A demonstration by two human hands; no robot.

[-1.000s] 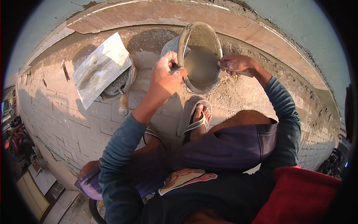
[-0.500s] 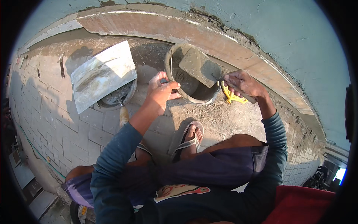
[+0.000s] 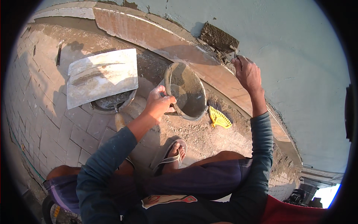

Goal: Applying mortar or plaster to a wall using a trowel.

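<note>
Clamping the left side of a bucket's rim between the thumb and fingers of the left hand (image 3: 158, 101), with the bucket (image 3: 195, 95) tilted mouth toward the body, between the sandalled foot (image 3: 172, 155) and the wall (image 3: 291, 67). Inside, grey residue on the sides. Gripping a flat trowel (image 3: 220, 38) in the right hand (image 3: 248, 76), with fingers folded together around a mostly hidden handle. Holding the mortar-coated blade up at the pale blue-green wall, just above the top edge of a tan strip (image 3: 141, 35) along its foot; hard to tell whether pressed flat there or slightly off. Near the lower edge of the blade, rough clumps of mortar (image 3: 222, 57). Just right of the bucket, on gritty ground, a yellow brush (image 3: 220, 117) with dark bristles. Left of the bucket, a whitish board (image 3: 102, 76) laid over a round tub (image 3: 130, 99), with a wooden-handled tool (image 3: 119, 121) jutting out on the near side. Farther left, on the paving (image 3: 74, 123), a narrow dark bar (image 3: 59, 54).
</note>
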